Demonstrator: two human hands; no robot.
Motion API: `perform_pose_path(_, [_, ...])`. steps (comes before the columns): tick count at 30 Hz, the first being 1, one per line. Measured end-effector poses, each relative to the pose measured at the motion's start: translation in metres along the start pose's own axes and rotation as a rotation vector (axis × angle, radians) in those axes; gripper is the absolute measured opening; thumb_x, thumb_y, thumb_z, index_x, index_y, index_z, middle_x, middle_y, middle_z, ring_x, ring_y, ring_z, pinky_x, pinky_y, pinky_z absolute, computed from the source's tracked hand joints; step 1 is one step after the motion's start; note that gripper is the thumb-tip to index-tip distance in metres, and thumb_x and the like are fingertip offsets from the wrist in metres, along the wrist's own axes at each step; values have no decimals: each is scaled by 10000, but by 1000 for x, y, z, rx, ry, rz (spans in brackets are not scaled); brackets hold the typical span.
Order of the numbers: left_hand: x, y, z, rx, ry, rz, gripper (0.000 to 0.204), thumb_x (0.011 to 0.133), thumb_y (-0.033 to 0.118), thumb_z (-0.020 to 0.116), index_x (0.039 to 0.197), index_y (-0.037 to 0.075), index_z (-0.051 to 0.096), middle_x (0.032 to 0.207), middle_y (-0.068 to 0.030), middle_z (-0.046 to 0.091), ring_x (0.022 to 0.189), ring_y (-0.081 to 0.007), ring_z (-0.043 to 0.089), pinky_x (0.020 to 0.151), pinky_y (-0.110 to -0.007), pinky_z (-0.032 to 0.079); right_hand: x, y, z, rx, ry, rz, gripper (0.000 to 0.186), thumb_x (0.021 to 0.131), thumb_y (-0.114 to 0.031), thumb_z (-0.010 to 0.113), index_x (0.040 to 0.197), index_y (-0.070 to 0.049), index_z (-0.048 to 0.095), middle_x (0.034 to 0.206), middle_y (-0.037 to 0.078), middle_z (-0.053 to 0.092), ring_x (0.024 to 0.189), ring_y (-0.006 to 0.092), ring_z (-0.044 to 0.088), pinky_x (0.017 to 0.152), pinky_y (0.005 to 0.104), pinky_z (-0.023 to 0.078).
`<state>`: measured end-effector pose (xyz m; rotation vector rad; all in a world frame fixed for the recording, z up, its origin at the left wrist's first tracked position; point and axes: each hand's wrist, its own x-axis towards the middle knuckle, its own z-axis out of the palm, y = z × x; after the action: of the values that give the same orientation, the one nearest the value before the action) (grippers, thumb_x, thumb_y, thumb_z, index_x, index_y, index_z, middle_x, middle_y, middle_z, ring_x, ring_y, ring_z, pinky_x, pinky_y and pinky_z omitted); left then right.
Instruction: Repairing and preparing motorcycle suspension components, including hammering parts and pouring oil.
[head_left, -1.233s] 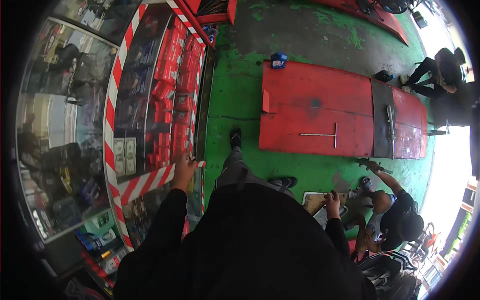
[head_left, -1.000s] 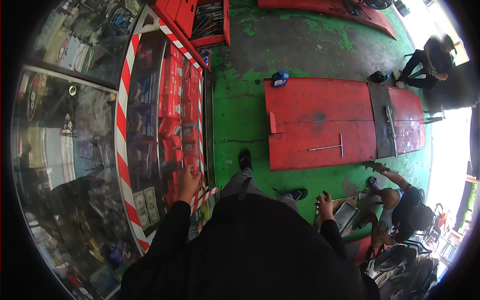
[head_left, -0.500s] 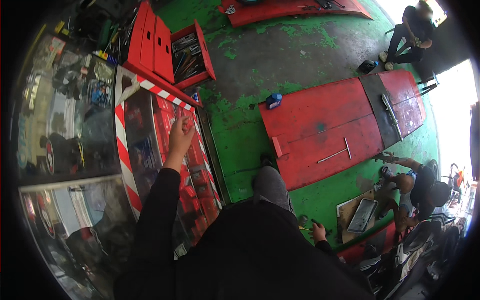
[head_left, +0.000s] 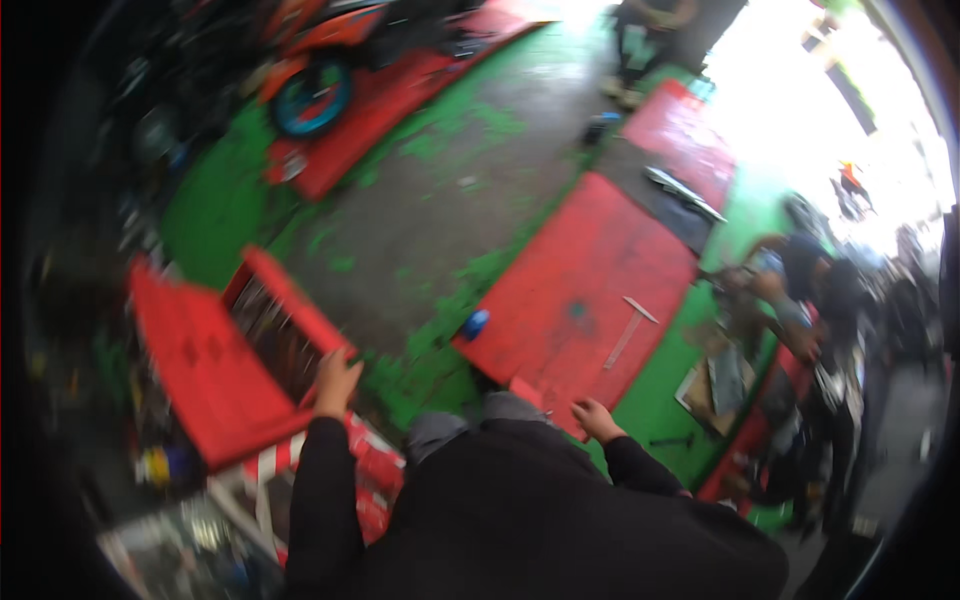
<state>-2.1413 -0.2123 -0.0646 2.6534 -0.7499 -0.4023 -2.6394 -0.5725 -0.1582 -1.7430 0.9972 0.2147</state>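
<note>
My left hand [head_left: 338,383] is raised at the near corner of the pulled-out red drawer [head_left: 300,305]. Its fingertips overlap the drawer front's end in the picture; blur hides whether they touch or grip it. The drawer belongs to a red tool cabinet [head_left: 205,365], and a jumble of tools [head_left: 268,325] lies in it. Out to the right, my right hand [head_left: 597,420] hangs over the near edge of a red lift platform [head_left: 570,290]. Its fingers are loosely bent and apart, with nothing seen in them. A T-handle wrench [head_left: 630,335] rests on the platform.
A display case with red-and-white striped edging [head_left: 270,465] stands close on my left. On the platform are a blue bottle [head_left: 476,323] and a metal bar [head_left: 685,193]. People [head_left: 790,290] crouch at the right beside a tray [head_left: 728,380]. An orange motorbike [head_left: 310,90] stands far left.
My view has swung left, bringing the motorbike into sight. My left hand has gone from above the striped display case to the drawer's corner. My right hand has come up near the platform's edge.
</note>
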Motion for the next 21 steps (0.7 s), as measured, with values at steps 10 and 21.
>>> perform_pose_path(10, [176,-153,13,541,-631,-19,608,913,437,630,1438,133,584,1618,-113,395,1549,-318,233,1240,-624,145,126,-310,-44,49,479,19,405,994,-302,640,1315,-57,616,1096,227,726,991,332,722,852,412,567])
perform_pose_path(21, [196,-286,10,552,-258,751,488,917,461,623,1273,133,675,1404,-91,578,1417,-300,420,1174,-698,241,132,-413,58,-230,237,543,530,965,-389,632,1373,-54,588,1155,237,714,1090,390,688,963,454,532])
